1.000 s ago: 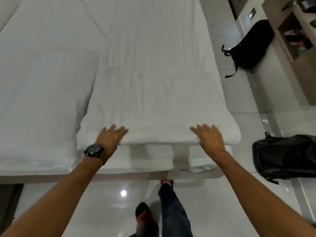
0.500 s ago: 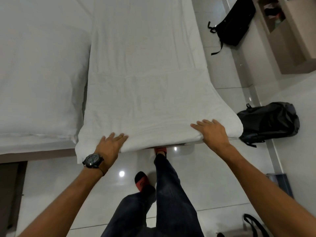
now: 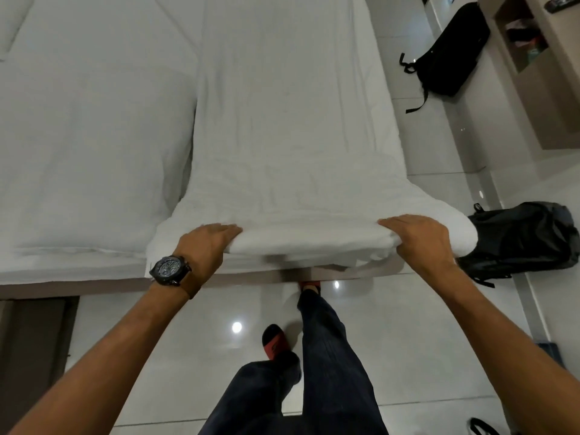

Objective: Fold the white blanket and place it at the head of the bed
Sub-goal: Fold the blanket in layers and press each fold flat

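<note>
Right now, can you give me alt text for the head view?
Both hands grip the near edge of a folded white blanket at the bed's end: left hand, right hand. Two black backpacks lie on the floor to the right.

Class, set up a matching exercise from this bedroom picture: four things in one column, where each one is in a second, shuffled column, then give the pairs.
Things
1. white blanket
2. wristwatch
3. black backpack
4. red slipper

Places
A. leaning against the wall, upper right
B. on the floor tiles under the person's foot
C. on the bed's near edge, gripped by the left hand and right hand
D. on the left wrist

Pairs: 1-C, 2-D, 3-A, 4-B
</note>
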A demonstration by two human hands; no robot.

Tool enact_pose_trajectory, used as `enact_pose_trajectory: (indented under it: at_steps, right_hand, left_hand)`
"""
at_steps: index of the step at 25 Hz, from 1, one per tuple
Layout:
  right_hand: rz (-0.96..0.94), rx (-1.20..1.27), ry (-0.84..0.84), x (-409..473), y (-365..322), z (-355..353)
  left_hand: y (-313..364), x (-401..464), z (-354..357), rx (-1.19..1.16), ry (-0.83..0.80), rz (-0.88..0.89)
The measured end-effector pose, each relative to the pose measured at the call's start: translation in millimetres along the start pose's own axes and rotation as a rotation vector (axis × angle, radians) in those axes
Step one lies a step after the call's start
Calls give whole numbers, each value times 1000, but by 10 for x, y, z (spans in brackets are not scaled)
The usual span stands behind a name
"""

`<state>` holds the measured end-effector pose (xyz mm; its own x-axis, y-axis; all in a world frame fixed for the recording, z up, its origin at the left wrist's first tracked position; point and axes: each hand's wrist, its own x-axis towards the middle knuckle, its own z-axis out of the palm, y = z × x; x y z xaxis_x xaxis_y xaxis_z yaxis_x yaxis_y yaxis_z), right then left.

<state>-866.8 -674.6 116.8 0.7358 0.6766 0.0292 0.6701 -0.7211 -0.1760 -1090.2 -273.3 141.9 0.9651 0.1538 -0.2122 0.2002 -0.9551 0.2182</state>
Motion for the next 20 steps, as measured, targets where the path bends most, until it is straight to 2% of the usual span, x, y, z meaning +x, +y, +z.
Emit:
enact_pose_trajectory:
  at_steps: [6,11,20]
  right_hand:
    - [72,-128,119,1178,289,-169]
    - [71,-156,186,2615,634,-63]
    - [57,-157,-7,5264,1223,710]
  left_hand:
    - [-274,1130,-605,103,42,-107]
    - [-670,2512,-1006,247,-26,-231]
    - [-1590,5008,-922,245,-66,-370]
